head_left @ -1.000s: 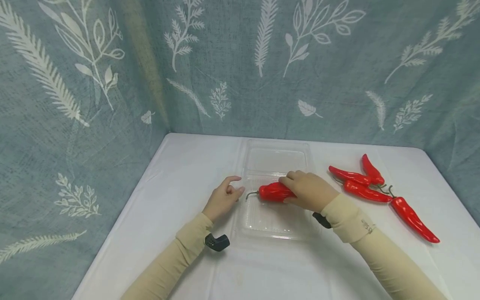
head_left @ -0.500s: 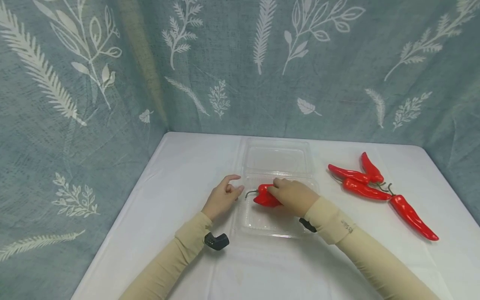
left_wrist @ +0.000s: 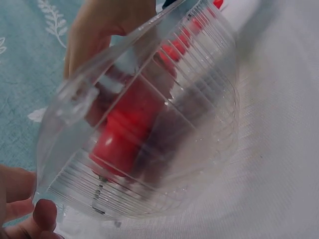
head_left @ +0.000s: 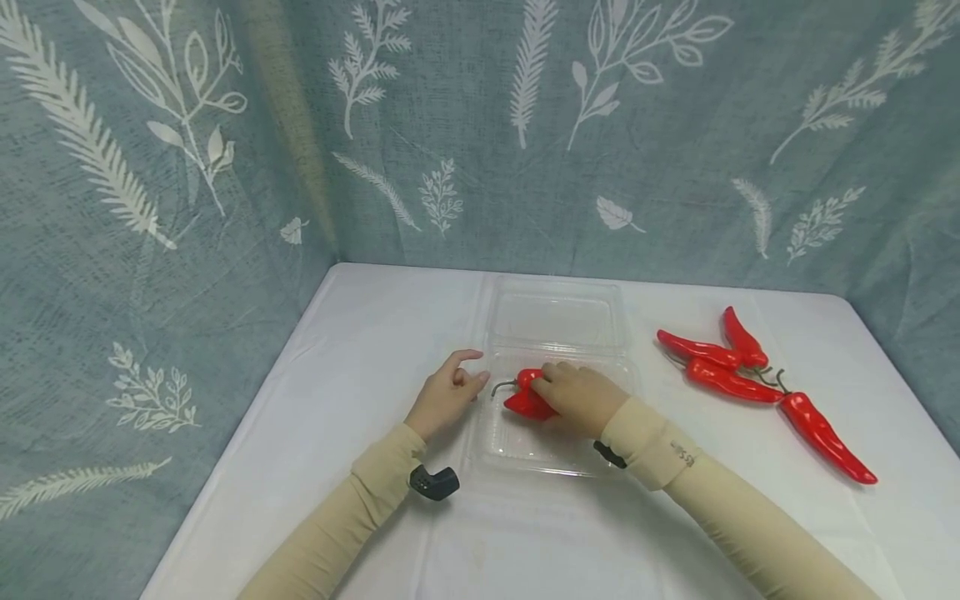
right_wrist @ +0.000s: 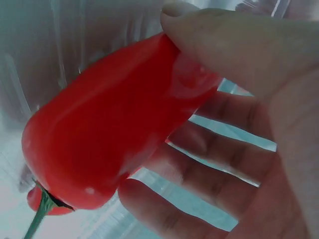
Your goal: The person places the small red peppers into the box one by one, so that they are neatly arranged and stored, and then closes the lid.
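Note:
My right hand point(head_left: 583, 398) reaches over the base of a clear plastic clamshell box point(head_left: 525, 462) and grips a red chili pepper point(right_wrist: 109, 124) between thumb and fingers. The pepper's stem end points left toward the box's left wall. Another red piece point(right_wrist: 35, 199) peeks out behind the stem in the right wrist view, mostly hidden. In the head view, a pointed red tip point(head_left: 525, 407) shows just below the held pepper's stem end. My left hand point(head_left: 444, 396) stays at the box's left edge, its index finger and thumb apart, with fingertips right at the rim.
Several red chili peppers point(head_left: 825, 435) lie loosely grouped on the white-covered table point(head_left: 390, 308), right of the box. The box's lid point(head_left: 555, 321) lies open toward the back. A blue-green curtain point(head_left: 480, 208) with white leaf patterns hangs behind and at the left.
My right hand has moved left and slightly down with the red pepper, covering more of it. The left hand and the box stay in place.

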A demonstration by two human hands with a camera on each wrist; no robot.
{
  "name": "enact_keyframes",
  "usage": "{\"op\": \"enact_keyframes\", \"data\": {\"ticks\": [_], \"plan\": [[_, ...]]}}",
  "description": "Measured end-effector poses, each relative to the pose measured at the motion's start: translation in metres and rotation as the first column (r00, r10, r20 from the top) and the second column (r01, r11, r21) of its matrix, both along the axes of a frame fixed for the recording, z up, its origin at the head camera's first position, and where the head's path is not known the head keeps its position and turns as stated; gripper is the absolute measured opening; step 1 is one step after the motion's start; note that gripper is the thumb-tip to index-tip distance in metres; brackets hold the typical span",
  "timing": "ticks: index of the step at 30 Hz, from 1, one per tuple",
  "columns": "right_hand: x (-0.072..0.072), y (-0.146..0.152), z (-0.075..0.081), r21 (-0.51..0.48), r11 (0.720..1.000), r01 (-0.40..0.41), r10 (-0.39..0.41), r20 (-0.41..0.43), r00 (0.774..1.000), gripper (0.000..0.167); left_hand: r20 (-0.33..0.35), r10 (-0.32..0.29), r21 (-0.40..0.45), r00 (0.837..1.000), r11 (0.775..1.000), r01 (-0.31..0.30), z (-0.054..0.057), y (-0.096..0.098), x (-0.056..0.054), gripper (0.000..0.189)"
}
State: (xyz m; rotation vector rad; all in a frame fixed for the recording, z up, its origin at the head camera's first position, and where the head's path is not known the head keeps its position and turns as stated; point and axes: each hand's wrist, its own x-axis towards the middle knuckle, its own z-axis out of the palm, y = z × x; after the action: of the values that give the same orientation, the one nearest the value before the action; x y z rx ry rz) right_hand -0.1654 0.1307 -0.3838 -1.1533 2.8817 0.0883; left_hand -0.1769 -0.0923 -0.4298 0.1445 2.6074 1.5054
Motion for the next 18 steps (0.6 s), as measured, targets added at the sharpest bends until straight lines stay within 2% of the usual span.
{"op": "enact_keyframes", "data": {"ticks": [18], "plan": [[-0.0008,-0.0043,-0.0096,0.026,0.999,0.020,-0.020,-0.010,1.000,0.049,0.007,0.005,0.016,1.000,1.000,-0.005,0.0011,0.0009,0.0011,0.042]]}}
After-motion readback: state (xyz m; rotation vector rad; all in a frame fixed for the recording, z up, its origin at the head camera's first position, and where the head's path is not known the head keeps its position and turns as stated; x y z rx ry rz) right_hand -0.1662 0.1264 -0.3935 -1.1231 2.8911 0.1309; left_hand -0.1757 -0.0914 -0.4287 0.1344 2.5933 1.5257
